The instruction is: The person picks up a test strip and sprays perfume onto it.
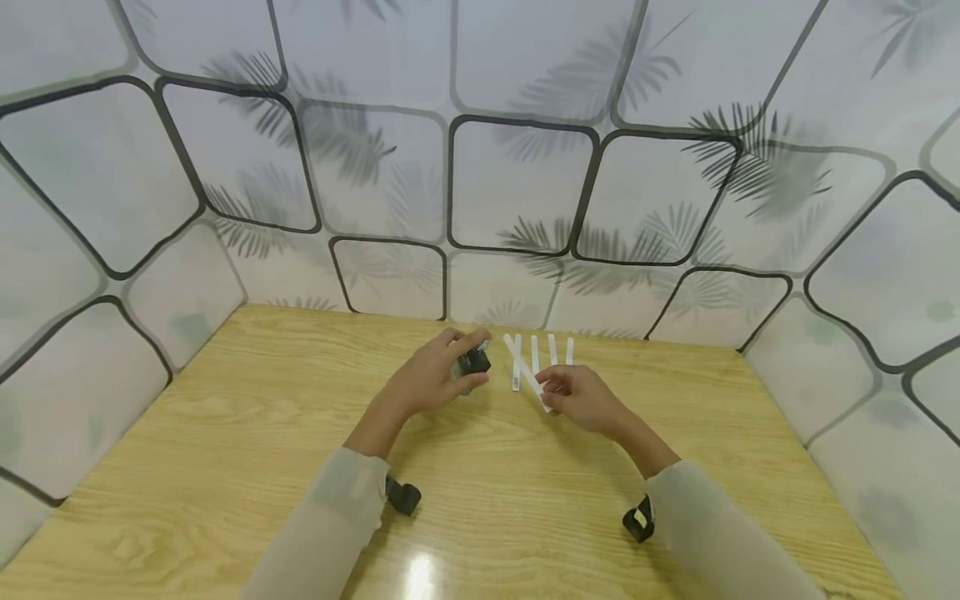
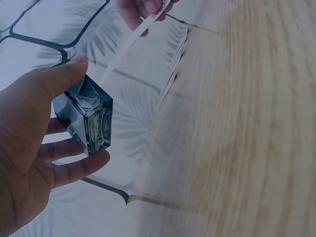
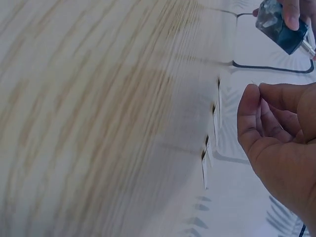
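My left hand (image 1: 426,375) grips a small faceted glass perfume bottle (image 2: 91,116), dark and bluish, between thumb and fingers. In the right wrist view a silvery spray nozzle (image 3: 307,48) shows at the bottle's end. My right hand (image 1: 588,402) pinches one end of a white paper test strip (image 1: 527,372) between thumb and fingertips. The strip slants up and left toward the bottle, and its far end crosses over another strip (image 1: 516,382) in the head view. Small dark print marks the held end in the left wrist view.
Several more white strips (image 1: 552,348) lie in a row at the back of the wooden table (image 1: 480,500). A wall covering (image 1: 517,183) with dark outlines and leaf prints rises behind the table and along both sides. Dark wrist cameras (image 1: 403,497) sit at both cuffs.
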The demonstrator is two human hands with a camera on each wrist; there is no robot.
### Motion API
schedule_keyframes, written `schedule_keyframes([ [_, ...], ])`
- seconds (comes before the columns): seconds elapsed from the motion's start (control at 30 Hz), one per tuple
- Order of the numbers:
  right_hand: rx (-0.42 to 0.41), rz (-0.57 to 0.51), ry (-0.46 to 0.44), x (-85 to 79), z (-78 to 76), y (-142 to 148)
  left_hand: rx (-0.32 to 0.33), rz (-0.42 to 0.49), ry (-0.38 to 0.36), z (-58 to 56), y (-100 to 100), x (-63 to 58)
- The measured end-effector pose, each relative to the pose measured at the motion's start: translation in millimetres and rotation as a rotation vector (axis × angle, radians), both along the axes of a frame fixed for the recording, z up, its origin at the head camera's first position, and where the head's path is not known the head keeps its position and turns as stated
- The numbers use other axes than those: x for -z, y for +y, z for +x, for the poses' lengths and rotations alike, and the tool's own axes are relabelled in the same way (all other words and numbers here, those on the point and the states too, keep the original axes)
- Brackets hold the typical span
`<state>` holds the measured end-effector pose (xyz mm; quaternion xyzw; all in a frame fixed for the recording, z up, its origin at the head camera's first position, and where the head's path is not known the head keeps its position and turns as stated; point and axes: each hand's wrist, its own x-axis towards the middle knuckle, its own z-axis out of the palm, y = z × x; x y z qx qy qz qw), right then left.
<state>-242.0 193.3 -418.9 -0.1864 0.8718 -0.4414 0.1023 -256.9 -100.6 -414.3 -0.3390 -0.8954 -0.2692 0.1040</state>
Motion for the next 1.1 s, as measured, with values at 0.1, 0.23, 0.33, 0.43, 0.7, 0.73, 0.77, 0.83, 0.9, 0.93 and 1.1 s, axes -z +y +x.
schedule_keyframes([
  [0.1,0.011,-0.004,0.002,1.4,-2.3,6,0.006,0.01,-0.003,-0.5,-2,-0.7],
  [0.23,0.025,-0.016,0.003,3.1,-4.7,16,0.025,0.007,-0.023,-2.2,-3,-2.1],
  [0.33,0.053,-0.032,-0.007,3.8,-6.0,25,0.055,0.0,-0.032,-5.4,-2,-5.1],
  [0.43,0.074,-0.049,-0.02,5.1,-7.6,33,0.092,-0.005,-0.029,-9.1,-2,-9.8],
  [0.7,0.132,-0.06,-0.048,5.3,-13.1,52,0.166,-0.014,-0.077,-20.1,-1,-17.9],
  [0.73,0.141,-0.064,-0.05,5.4,-14.2,53,0.17,-0.014,-0.092,-21.2,-1,-18.4],
  [0.77,0.145,-0.065,-0.053,5.4,-15.0,55,0.176,-0.014,-0.105,-22.4,-2,-18.6],
  [0.83,0.16,-0.065,-0.061,6.8,-17.4,59,0.181,-0.023,-0.132,-24.5,-2,-18.1],
  [0.9,0.171,-0.058,-0.065,8.4,-19.2,62,0.187,-0.037,-0.153,-26.6,-3,-16.6],
  [0.93,0.187,-0.055,-0.071,9.8,-20.4,64,0.189,-0.039,-0.162,-27.7,-4,-15.5],
  [1.1,0.259,-0.094,-0.122,13.9,-25.7,68,0.188,-0.026,-0.22,-31.6,-7,-9.5],
])
